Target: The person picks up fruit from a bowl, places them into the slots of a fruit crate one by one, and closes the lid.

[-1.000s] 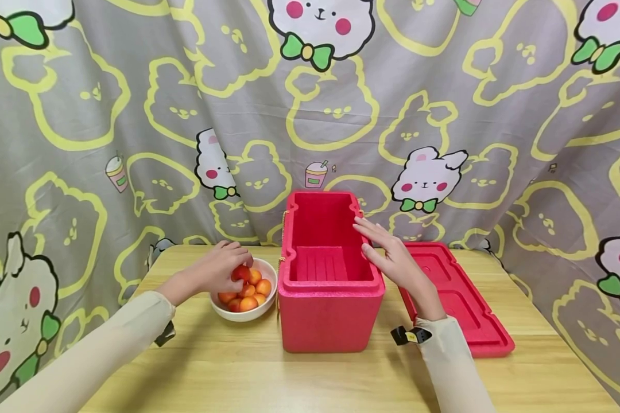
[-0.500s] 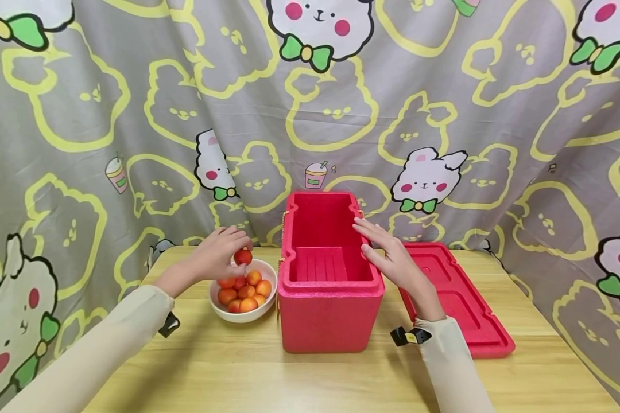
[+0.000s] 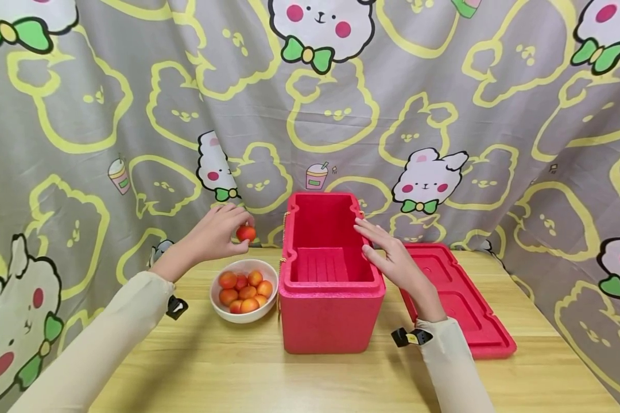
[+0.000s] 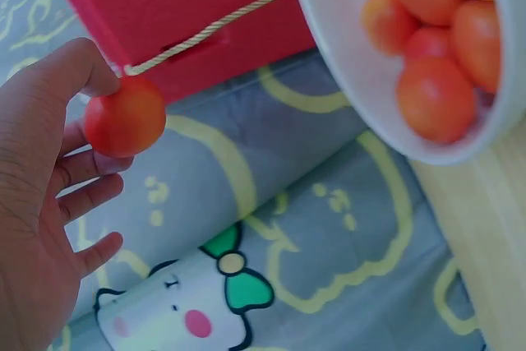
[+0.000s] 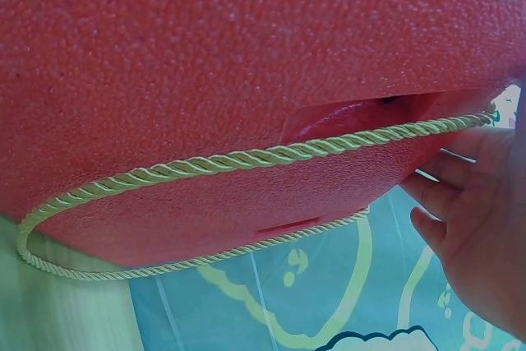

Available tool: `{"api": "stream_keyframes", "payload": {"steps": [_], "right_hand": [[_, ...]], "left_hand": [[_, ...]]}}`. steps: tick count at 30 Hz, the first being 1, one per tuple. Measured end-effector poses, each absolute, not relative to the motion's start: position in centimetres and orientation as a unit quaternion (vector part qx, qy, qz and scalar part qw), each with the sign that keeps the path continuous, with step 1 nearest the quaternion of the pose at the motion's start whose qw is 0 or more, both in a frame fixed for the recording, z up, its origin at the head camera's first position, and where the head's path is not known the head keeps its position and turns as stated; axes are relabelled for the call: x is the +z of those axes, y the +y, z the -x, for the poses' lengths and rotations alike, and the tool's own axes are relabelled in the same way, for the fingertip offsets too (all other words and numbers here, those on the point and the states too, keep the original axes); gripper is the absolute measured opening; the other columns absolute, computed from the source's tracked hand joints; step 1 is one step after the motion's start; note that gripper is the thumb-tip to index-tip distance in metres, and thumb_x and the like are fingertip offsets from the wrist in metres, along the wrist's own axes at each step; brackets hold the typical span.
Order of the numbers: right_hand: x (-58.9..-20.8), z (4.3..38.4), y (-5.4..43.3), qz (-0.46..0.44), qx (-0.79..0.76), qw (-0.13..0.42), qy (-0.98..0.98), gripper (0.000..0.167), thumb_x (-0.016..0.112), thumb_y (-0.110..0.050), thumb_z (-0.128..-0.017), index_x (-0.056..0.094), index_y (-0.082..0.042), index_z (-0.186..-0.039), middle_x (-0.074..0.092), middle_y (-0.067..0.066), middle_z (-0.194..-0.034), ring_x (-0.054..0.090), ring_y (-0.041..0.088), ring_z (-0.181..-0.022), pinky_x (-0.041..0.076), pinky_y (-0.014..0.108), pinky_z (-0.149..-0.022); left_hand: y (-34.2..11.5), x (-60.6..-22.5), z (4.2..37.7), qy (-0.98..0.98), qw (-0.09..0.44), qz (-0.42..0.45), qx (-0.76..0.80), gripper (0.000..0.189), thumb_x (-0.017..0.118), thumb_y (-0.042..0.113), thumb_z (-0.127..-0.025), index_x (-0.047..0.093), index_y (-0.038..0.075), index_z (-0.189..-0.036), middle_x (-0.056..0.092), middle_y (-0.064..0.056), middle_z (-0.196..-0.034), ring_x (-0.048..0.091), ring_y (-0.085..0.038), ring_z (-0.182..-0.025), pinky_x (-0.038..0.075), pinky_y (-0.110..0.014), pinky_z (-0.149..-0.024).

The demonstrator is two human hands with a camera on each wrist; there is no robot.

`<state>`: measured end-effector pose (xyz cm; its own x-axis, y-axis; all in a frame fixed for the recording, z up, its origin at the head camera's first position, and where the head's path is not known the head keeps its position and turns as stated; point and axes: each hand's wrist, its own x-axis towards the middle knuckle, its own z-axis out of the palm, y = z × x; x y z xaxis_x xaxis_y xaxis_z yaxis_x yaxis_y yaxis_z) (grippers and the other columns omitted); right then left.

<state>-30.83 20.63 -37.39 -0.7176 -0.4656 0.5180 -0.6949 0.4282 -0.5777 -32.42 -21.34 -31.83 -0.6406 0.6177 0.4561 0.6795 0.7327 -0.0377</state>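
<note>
My left hand [image 3: 210,234] pinches a small round orange-red fruit [image 3: 246,233] between thumb and fingers, raised above the white bowl [image 3: 244,317]. In the left wrist view the same fruit [image 4: 126,117] sits at the fingertips, the other fingers spread loosely. Several more orange fruits [image 3: 248,292] lie in the bowl. To its right stands a red foam box [image 3: 333,324] with its top open and a bare ridged floor. My right hand [image 3: 396,261] rests on the box's right rim with straight fingers; the right wrist view shows the hand [image 5: 481,219] against the box side.
A red lid [image 3: 462,304] lies on the wooden table [image 3: 299,384] to the right of the box, its recessed face up. A twisted gold cord [image 5: 246,159] hangs along the box side. Behind the table hangs a grey patterned curtain [image 3: 336,126].
My left hand has lifted the fruit up out of the bowl, clear of the others, and slightly toward the box. The right hand has stayed on the box rim.
</note>
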Motion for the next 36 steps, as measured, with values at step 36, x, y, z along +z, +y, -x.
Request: {"api": "stream_keyframes", "payload": {"steps": [36], "right_hand": [[-37.3, 30.5, 20.6, -0.346, 0.402, 0.142, -0.835, 0.058, 0.063, -0.019, -0.097, 0.048, -0.011, -0.152, 0.039, 0.008, -0.163, 0.034, 0.03, -0.152, 0.026, 0.066, -0.119]], "left_hand": [[-12.0, -28.0, 32.7, -0.879, 0.222, 0.418, -0.054, 0.033, 0.068, 0.024, -0.087, 0.06, 0.01, -0.115, 0.063, -0.005, -0.112, 0.054, -0.023, -0.108, 0.046, -0.046, -0.098]]}}
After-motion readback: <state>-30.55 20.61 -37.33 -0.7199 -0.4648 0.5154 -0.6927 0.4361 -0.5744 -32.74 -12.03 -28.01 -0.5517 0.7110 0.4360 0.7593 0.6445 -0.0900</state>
